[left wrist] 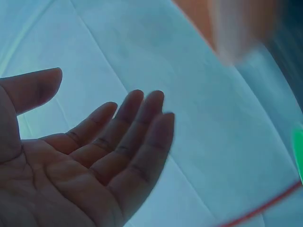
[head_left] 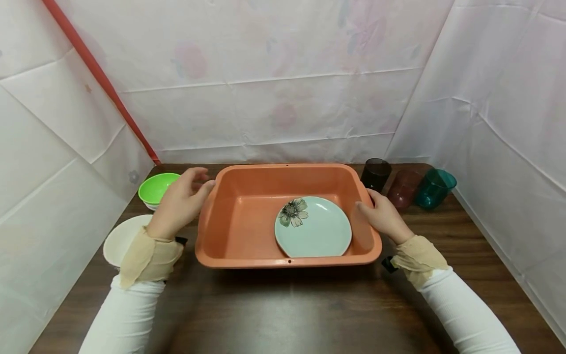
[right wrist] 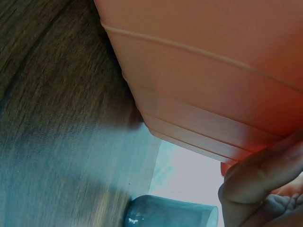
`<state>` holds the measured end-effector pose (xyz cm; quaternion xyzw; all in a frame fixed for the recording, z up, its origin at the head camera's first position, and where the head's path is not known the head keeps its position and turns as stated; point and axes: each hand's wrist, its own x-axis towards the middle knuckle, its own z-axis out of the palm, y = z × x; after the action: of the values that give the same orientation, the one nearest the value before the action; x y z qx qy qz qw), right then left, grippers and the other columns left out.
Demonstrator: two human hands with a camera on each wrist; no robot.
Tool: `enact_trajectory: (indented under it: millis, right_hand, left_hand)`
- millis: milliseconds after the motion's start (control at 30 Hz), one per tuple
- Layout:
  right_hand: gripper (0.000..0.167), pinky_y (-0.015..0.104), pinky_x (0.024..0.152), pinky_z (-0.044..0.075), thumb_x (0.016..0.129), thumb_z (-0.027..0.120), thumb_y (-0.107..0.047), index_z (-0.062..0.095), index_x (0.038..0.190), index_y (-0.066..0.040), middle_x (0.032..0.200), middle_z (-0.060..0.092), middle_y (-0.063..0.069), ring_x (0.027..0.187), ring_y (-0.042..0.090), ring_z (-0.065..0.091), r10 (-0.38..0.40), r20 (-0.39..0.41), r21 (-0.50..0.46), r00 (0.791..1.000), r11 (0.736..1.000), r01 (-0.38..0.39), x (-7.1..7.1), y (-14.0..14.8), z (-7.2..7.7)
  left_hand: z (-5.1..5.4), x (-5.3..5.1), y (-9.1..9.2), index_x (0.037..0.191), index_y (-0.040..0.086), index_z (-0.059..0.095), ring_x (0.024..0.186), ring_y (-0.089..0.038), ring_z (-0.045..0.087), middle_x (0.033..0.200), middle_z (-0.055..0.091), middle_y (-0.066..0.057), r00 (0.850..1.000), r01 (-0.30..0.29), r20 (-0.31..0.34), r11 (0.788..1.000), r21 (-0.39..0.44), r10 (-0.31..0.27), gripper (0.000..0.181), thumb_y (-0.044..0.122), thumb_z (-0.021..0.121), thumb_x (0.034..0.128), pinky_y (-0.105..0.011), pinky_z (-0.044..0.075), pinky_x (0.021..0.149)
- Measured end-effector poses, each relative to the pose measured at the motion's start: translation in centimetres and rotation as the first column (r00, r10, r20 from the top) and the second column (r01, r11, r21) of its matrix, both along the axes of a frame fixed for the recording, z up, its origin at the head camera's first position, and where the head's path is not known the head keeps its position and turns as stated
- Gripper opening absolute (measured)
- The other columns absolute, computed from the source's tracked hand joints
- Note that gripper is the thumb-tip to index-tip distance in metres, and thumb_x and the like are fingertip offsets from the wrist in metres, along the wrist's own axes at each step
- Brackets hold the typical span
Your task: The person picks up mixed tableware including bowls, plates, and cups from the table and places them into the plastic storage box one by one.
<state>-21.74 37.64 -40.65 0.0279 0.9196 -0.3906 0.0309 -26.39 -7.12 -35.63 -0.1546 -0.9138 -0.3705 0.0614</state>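
Note:
An orange plastic basin [head_left: 283, 183] is in the middle of the head view. Inside it, towards the right, lies a pale green plate [head_left: 325, 231] with a dark flower print. My right hand [head_left: 385, 216] grips the basin's right rim, thumb inside and fingers outside; the right wrist view shows those curled fingers [right wrist: 251, 182] against the basin's outer wall [right wrist: 189, 80]. Beside the left rim is my left hand [head_left: 183, 200], holding nothing. In the left wrist view its fingers [left wrist: 135, 172] are loosely extended and the thumb stands apart. Whether the basin touches the table is unclear.
On the left, a bright green bowl [head_left: 158, 188] sits on something white, and a white bowl [head_left: 124, 241] is partly behind the left wrist. Black [head_left: 376, 174], dark red [head_left: 404, 189] and teal [head_left: 435, 188] cups stand at the right back. White patterned sheets [head_left: 283, 88] enclose the wooden table [head_left: 283, 314].

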Motion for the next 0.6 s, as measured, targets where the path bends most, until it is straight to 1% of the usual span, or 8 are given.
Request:
enact_trajectory:
  millis: [167,267,333,400,500,567,600]
  right_hand:
    - [0.058,0.043,0.09,0.054,0.102,0.048,-0.031,0.032,0.151,-0.004,0.131,0.058,0.021,0.106,0.029,0.064,-0.007,0.012,-0.01,1.0,1.0,0.007,-0.1,0.1,0.0]
    - [0.058,0.043,0.09,0.054,0.102,0.048,-0.032,0.032,0.151,-0.005,0.131,0.058,0.021,0.108,0.03,0.064,-0.009,0.019,-0.016,1.0,1.0,0.009,-0.1,0.1,0.0]
    - [0.058,0.043,0.091,0.054,0.102,0.048,-0.031,0.032,0.151,-0.005,0.131,0.058,0.021,0.108,0.03,0.063,-0.011,0.021,-0.017,1.0,1.0,0.012,-0.1,0.1,0.0]
    - [0.059,0.043,0.091,0.054,0.102,0.049,-0.032,0.032,0.151,-0.004,0.131,0.058,0.021,0.108,0.03,0.063,-0.012,0.017,-0.013,1.0,1.0,0.012,-0.1,0.0,-0.1]
    - [0.059,0.043,0.09,0.054,0.102,0.049,-0.032,0.032,0.151,-0.005,0.13,0.058,0.021,0.107,0.029,0.064,-0.017,0.018,-0.013,1.0,1.0,0.017,-0.1,0.1,-0.1]
    - [0.059,0.042,0.09,0.055,0.102,0.049,-0.033,0.032,0.151,-0.004,0.13,0.059,0.021,0.106,0.029,0.064,-0.016,0.018,-0.016,1.0,1.0,0.017,-0.1,0.1,-0.2]
    - [0.06,0.042,0.09,0.055,0.102,0.049,-0.033,0.032,0.151,-0.005,0.13,0.059,0.021,0.105,0.029,0.064,-0.018,0.022,-0.02,1.0,1.0,0.019,-0.1,0.2,-0.2]
  left_hand:
    - [-0.5,0.7,-3.2,0.144,-0.005,0.037,0.122,-0.049,0.051,0.138,0.048,-0.031,0.994,-0.063,0.083,0.994,-0.089,0.07,0.067,0.045,0.044,0.1013,-0.062,0.042,0.098]
    - [-1.0,0.7,-5.3,0.146,-0.009,0.031,0.12,-0.052,0.05,0.139,0.044,-0.035,0.988,-0.097,0.105,0.986,-0.136,0.112,0.073,0.048,0.043,0.101,-0.064,0.041,0.095]
    - [-1.4,0.6,-6.9,0.147,-0.012,0.027,0.115,-0.053,0.051,0.138,0.042,-0.038,0.987,-0.103,0.107,0.981,-0.161,0.121,0.075,0.047,0.042,0.1013,-0.063,0.042,0.09]
    - [-1.8,0.4,-8.6,0.146,-0.016,0.024,0.116,-0.055,0.047,0.137,0.039,-0.042,0.988,-0.091,0.112,0.982,-0.164,0.11,0.076,0.043,0.043,0.1022,-0.065,0.039,0.092]
    - [-2.3,0.2,-10.9,0.144,-0.02,0.02,0.12,-0.059,0.04,0.136,0.035,-0.046,0.984,-0.081,0.14,0.981,-0.175,0.106,0.076,0.04,0.042,0.1029,-0.069,0.035,0.094]
    - [-2.6,0.2,-12.3,0.144,-0.021,0.019,0.124,-0.063,0.033,0.136,0.033,-0.048,0.978,-0.089,0.17,0.979,-0.185,0.121,0.077,0.041,0.04,0.1031,-0.071,0.03,0.096]
    - [-2.8,0.2,-12.8,0.144,-0.021,0.019,0.124,-0.064,0.032,0.136,0.033,-0.048,0.973,-0.097,0.186,0.975,-0.201,0.136,0.078,0.043,0.039,0.1031,-0.071,0.031,0.095]
